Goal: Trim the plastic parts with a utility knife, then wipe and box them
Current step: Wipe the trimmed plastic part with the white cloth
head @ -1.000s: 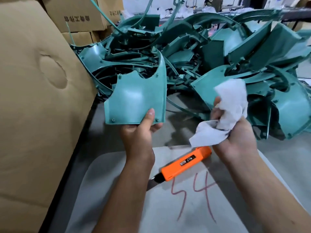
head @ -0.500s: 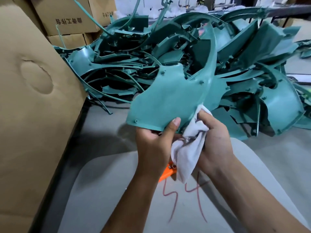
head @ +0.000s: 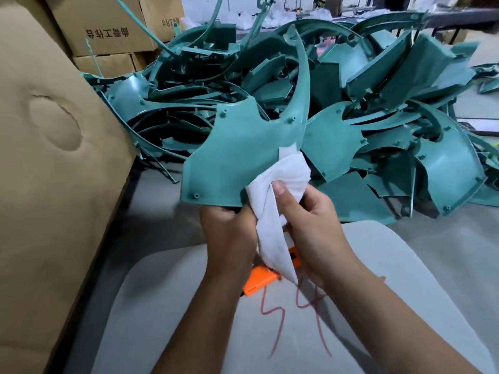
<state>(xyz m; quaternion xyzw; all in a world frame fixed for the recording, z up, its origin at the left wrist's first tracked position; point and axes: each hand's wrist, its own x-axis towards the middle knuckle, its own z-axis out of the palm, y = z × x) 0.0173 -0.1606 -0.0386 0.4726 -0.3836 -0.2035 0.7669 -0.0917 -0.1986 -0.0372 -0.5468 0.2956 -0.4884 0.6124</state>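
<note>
Your left hand gripped the teal plastic part by its lower edge, with the fingers curled under that edge and the panel rising up and away from the grip. The part was held clear of the table, tilted, with its long curved arm sweeping upward above the grip. Your right hand was clenched around the white cloth, with the thumb laid across the cloth's front. The upper bunch of cloth was pressed against the lower right corner of the part, just above your right thumb and directly beside your left-hand grip. A loose tail of cloth hung down between your two wrists and tapered to a point below the grip. The orange utility knife lay under both hands on the pale grey mat, held by neither hand and partly hidden by the hanging cloth and your left wrist. The blade end could not be seen clearly. Red handwritten marks showed on the mat just below the knife, toward your body. Beyond the grip, the pile of teal plastic parts covered the far side of the table, and it lay behind and to the right of the held part. To the left of your left hand, a large cardboard box stood alongside the table. More cardboard boxes with printed characters stood behind it, farther from the grip.
</note>
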